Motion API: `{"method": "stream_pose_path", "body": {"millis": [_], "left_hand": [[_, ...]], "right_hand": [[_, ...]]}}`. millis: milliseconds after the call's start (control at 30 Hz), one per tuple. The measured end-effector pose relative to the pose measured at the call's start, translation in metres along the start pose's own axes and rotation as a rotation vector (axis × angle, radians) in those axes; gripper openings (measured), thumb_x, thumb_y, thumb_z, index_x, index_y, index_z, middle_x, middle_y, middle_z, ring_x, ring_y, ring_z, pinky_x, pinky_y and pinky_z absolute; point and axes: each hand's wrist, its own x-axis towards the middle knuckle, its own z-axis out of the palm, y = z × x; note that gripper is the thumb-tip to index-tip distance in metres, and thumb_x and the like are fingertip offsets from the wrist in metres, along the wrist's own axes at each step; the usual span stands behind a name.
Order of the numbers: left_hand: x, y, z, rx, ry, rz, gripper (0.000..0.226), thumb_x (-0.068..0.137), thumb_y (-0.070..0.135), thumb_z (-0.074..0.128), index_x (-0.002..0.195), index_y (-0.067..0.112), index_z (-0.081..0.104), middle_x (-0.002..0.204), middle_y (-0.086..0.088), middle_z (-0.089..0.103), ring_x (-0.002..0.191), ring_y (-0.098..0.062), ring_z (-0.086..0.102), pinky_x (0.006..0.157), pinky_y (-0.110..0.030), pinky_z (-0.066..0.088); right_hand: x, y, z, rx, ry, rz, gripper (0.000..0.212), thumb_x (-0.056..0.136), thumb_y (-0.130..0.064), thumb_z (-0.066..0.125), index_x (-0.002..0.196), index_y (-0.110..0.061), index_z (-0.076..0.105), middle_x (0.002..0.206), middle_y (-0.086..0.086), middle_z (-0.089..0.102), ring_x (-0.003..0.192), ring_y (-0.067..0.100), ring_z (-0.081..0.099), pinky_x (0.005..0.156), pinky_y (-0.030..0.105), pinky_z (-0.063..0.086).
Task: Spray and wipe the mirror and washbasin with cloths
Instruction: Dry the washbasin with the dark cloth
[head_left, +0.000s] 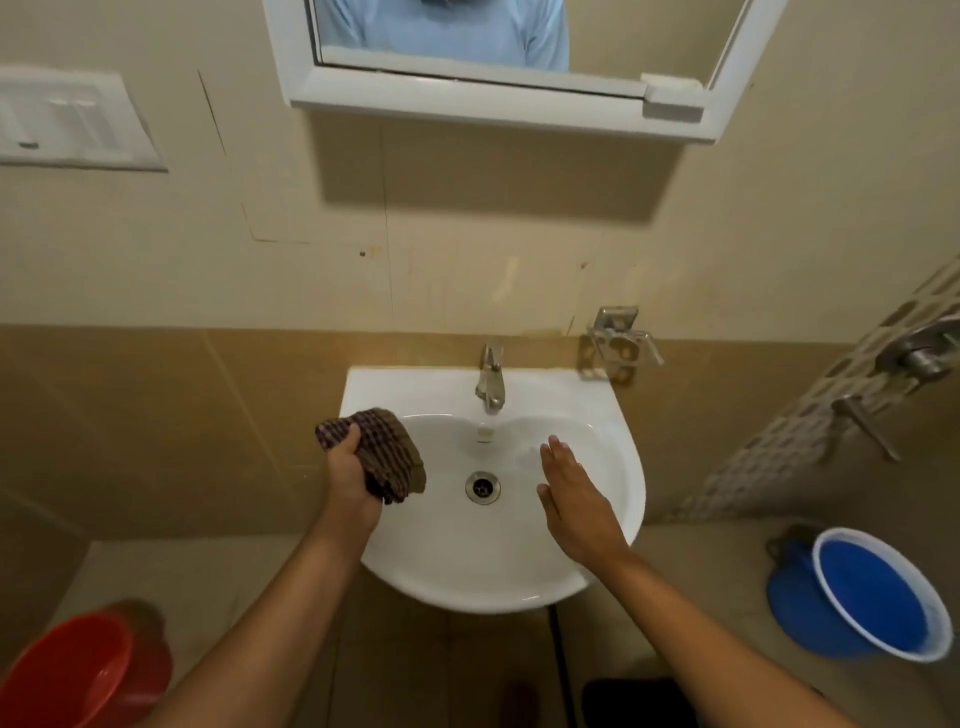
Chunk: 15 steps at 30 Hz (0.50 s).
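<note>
A white washbasin hangs on the tiled wall, with a metal tap at its back and a drain in the bowl. My left hand grips a bunched dark checked cloth over the basin's left rim. My right hand is flat with straight fingers inside the right half of the bowl; contact with the surface is unclear. Above, a white-framed mirror reflects a person in a light blue shirt. No spray bottle is in view.
A red bucket stands on the floor at lower left and a blue bucket at right. A metal soap holder is fixed beside the tap. Shower fittings are on the right wall, a switch plate on the left.
</note>
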Motion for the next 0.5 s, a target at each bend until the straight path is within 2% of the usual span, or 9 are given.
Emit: {"method": "stream_pose_path", "body": {"millis": [133, 267, 400, 500], "left_hand": [[0.038, 0.01, 0.024, 0.055, 0.026, 0.02, 0.046, 0.102, 0.034, 0.048, 0.137, 0.005, 0.051, 0.129, -0.017, 0.061, 0.113, -0.035, 0.062, 0.082, -0.046, 0.054], [0.07, 0.017, 0.05, 0.135, 0.064, 0.065, 0.043, 0.1, 0.035, 0.053, 0.132, 0.006, 0.054, 0.12, -0.013, 0.066, 0.102, -0.033, 0.066, 0.071, -0.042, 0.056], [0.104, 0.023, 0.059, 0.197, 0.133, 0.133, 0.043, 0.099, 0.035, 0.054, 0.131, 0.005, 0.057, 0.119, -0.011, 0.067, 0.108, -0.033, 0.065, 0.092, -0.049, 0.054], [0.125, 0.029, 0.06, 0.255, 0.242, 0.257, 0.037, 0.099, 0.031, 0.055, 0.125, 0.005, 0.059, 0.116, -0.009, 0.068, 0.108, -0.032, 0.066, 0.092, -0.045, 0.055]], "right_hand": [[0.037, 0.011, -0.002, -0.022, -0.027, -0.047, 0.056, 0.105, -0.029, 0.029, 0.154, -0.012, 0.009, 0.163, 0.001, 0.001, 0.15, 0.014, 0.001, 0.121, 0.028, 0.003], [0.08, 0.021, -0.004, -0.037, -0.073, -0.138, 0.055, 0.105, -0.026, 0.026, 0.154, -0.008, 0.007, 0.163, 0.005, -0.002, 0.15, 0.017, -0.003, 0.117, 0.024, -0.004], [0.12, 0.035, -0.005, -0.054, -0.114, -0.178, 0.055, 0.105, -0.024, 0.027, 0.153, -0.006, 0.007, 0.163, 0.008, -0.001, 0.15, 0.02, 0.0, 0.118, 0.027, -0.001], [0.146, 0.048, -0.004, -0.088, -0.119, -0.201, 0.055, 0.105, -0.024, 0.029, 0.153, -0.004, 0.011, 0.162, 0.011, 0.006, 0.15, 0.024, 0.007, 0.121, 0.035, 0.01]]}}
